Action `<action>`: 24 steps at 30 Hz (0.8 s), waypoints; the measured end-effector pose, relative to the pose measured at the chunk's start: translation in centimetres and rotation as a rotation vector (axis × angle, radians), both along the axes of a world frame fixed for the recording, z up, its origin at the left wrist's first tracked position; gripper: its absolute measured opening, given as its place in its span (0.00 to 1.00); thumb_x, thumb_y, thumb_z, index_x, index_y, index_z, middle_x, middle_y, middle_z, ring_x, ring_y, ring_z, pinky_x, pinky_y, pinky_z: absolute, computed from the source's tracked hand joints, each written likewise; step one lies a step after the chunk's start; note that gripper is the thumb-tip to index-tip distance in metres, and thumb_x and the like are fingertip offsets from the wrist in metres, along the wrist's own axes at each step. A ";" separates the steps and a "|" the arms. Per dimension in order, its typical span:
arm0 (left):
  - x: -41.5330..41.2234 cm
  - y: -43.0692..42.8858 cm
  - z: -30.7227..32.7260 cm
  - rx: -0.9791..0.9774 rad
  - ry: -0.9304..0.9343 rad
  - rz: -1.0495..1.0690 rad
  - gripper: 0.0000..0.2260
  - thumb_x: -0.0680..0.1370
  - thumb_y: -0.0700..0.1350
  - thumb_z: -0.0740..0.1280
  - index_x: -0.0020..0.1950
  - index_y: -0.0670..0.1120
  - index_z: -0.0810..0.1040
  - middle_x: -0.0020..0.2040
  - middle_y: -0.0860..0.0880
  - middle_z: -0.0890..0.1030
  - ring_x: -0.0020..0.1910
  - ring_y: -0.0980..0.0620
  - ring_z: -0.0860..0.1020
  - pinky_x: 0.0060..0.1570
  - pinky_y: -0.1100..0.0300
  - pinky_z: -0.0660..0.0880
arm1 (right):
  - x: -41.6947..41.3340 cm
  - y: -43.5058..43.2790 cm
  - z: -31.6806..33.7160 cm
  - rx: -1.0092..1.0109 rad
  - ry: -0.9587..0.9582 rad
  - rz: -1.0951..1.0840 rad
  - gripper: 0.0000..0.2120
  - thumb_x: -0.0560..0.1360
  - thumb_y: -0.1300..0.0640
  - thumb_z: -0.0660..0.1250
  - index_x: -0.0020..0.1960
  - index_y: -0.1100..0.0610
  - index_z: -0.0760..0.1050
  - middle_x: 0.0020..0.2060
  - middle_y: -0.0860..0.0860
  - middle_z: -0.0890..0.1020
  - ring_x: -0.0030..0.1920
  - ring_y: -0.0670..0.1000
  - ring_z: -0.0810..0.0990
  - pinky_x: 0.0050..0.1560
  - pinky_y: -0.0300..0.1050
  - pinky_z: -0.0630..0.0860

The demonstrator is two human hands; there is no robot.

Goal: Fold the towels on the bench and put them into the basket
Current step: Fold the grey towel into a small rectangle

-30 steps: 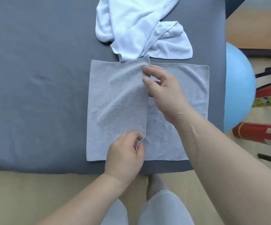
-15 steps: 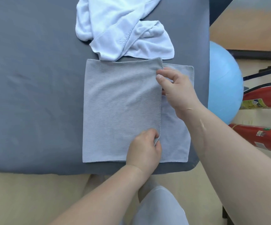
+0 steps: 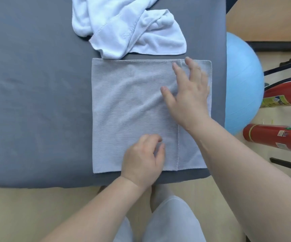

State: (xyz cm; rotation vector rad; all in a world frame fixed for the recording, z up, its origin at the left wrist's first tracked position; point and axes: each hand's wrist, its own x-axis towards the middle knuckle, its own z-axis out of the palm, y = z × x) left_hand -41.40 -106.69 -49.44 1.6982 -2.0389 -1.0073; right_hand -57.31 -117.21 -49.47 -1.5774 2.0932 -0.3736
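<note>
- Grey tabletop (image 3: 36,102) carried the grey towel (image 3: 132,110) at its near edge, with the white towel (image 3: 123,28) crumpled behind.
- A second earlier both hands pinched the flap. Now it lay across, released: right hand (image 3: 188,98) flat and smoothing, left hand (image 3: 143,159) loosely curled, holding nothing.
- First fold looked done; no basket in view.

Pale grey towel (image 3: 132,110), white towel (image 3: 127,27), dark grey bench (image 3: 36,84), light blue ball (image 3: 242,81)

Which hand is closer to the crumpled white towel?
The right hand. It lies flat on the grey towel, fingers reaching almost to that towel's far edge, just short of the white towel. The left hand rests at the grey towel's near edge, farther away.
</note>
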 end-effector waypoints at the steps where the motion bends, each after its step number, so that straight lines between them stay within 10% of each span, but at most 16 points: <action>1: 1.1 -0.4 -0.2 -0.045 -0.032 0.040 0.12 0.78 0.51 0.61 0.51 0.46 0.80 0.43 0.51 0.79 0.40 0.48 0.79 0.36 0.53 0.77 | 1.2 0.2 0.3 -0.051 0.046 0.030 0.28 0.77 0.44 0.66 0.75 0.50 0.68 0.77 0.54 0.61 0.75 0.60 0.60 0.71 0.58 0.57; 6: 8.1 -1.7 0.0 -0.092 -0.155 0.367 0.07 0.75 0.46 0.67 0.51 0.46 0.76 0.48 0.50 0.75 0.42 0.53 0.72 0.41 0.59 0.69 | 8.4 0.4 0.4 -0.184 0.011 0.294 0.17 0.74 0.47 0.68 0.61 0.50 0.81 0.60 0.55 0.78 0.61 0.62 0.75 0.59 0.59 0.70; 9: 11.3 -2.0 0.3 0.202 -0.245 0.529 0.13 0.74 0.51 0.72 0.52 0.49 0.72 0.47 0.53 0.73 0.42 0.53 0.72 0.42 0.55 0.69 | 12.5 -0.8 0.7 -0.031 -0.006 0.478 0.20 0.79 0.43 0.63 0.69 0.46 0.76 0.66 0.52 0.73 0.66 0.58 0.69 0.63 0.56 0.67; 24: 17.8 -3.2 0.8 0.544 -0.306 0.302 0.14 0.72 0.50 0.72 0.32 0.45 0.72 0.28 0.49 0.76 0.33 0.47 0.76 0.32 0.57 0.73 | 20.9 -4.0 0.3 0.137 0.162 0.401 0.24 0.78 0.37 0.61 0.66 0.53 0.70 0.66 0.49 0.67 0.65 0.56 0.65 0.61 0.52 0.65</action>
